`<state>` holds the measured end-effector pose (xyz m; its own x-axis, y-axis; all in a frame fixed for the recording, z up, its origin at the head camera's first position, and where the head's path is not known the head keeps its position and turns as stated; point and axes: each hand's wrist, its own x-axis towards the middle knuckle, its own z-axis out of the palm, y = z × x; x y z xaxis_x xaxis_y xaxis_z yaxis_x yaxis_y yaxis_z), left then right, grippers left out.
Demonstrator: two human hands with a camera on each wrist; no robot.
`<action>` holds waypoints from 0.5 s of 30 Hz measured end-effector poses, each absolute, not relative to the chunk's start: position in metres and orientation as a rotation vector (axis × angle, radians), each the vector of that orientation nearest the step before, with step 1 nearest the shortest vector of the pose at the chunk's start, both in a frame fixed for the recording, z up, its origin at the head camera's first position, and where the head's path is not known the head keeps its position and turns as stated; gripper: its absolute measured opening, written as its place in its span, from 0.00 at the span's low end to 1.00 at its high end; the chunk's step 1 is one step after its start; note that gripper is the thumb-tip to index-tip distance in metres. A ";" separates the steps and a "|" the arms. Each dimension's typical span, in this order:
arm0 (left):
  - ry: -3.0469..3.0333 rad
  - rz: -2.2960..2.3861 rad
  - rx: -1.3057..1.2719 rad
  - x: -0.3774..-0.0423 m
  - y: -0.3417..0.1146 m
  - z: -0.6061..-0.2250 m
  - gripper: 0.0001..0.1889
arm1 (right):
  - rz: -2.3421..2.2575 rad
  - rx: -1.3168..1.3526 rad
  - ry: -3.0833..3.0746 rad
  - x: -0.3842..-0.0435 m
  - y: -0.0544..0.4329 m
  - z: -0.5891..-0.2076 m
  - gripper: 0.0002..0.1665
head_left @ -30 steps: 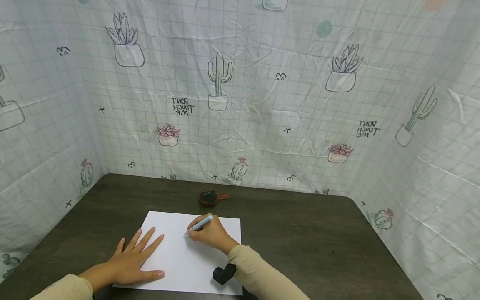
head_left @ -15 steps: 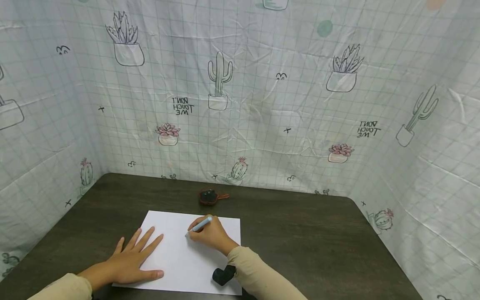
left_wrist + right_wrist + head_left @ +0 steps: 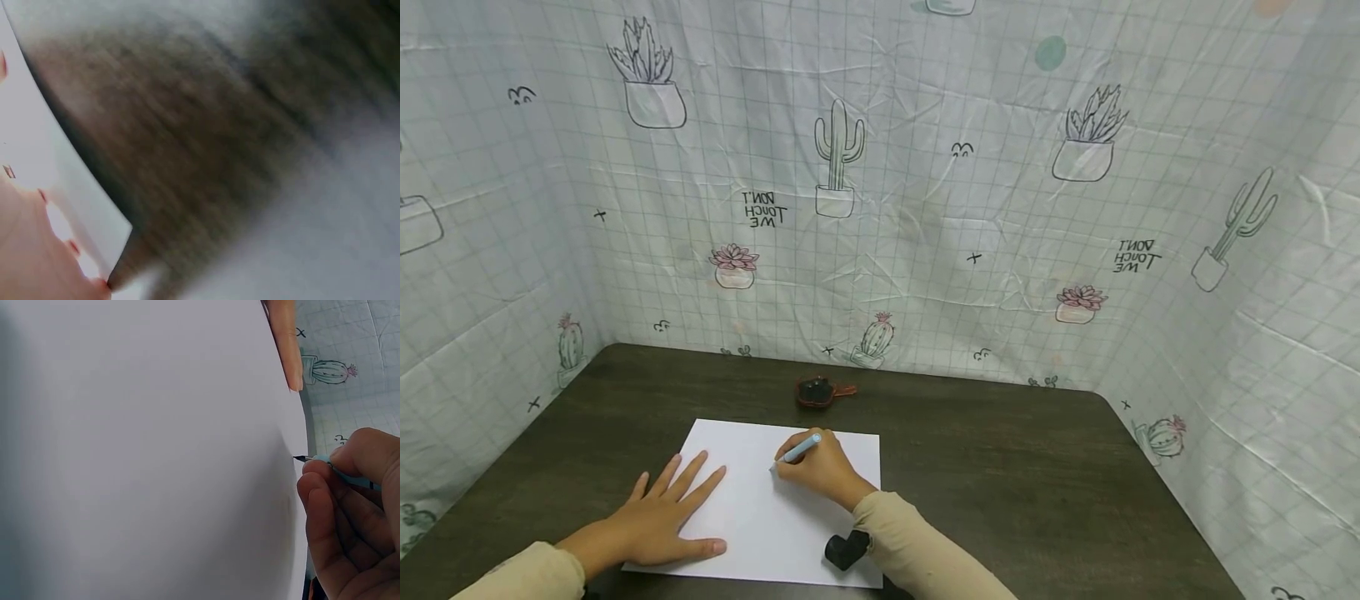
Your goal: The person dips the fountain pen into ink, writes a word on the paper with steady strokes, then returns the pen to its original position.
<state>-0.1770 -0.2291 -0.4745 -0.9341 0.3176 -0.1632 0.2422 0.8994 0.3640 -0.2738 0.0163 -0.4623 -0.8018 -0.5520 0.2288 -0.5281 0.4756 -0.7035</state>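
A white sheet of paper (image 3: 752,533) lies on the dark table. My left hand (image 3: 658,525) rests flat with spread fingers across its left side. Between thumb and fingers, my right hand (image 3: 823,467) pinches a light blue pen (image 3: 800,448), slanted with its tip down at the upper middle of the sheet. The right wrist view shows the dark pointed pen tip (image 3: 301,459) right at the paper's surface, ahead of the curled fingers. In the left wrist view, part of the left hand (image 3: 31,250) shows at the lower left over the paper, beside a small dark mark (image 3: 9,171).
Behind the paper sits a small black object with a reddish-brown rim and short stem (image 3: 816,392). The dark wooden table (image 3: 1015,483) stretches to the right. A cactus-print cloth (image 3: 910,250) hangs around its back and sides. A black wrist piece (image 3: 847,550) overlaps the sheet.
The pen's tip and upper end have shifted very slightly in the right hand's grip. The left hand stays flat on the paper. The whole head view has drifted a little.
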 end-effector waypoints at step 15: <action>2.853 0.532 0.432 -0.178 -0.230 -0.477 0.51 | -1.263 -0.975 2.669 -0.273 0.023 -0.460 0.06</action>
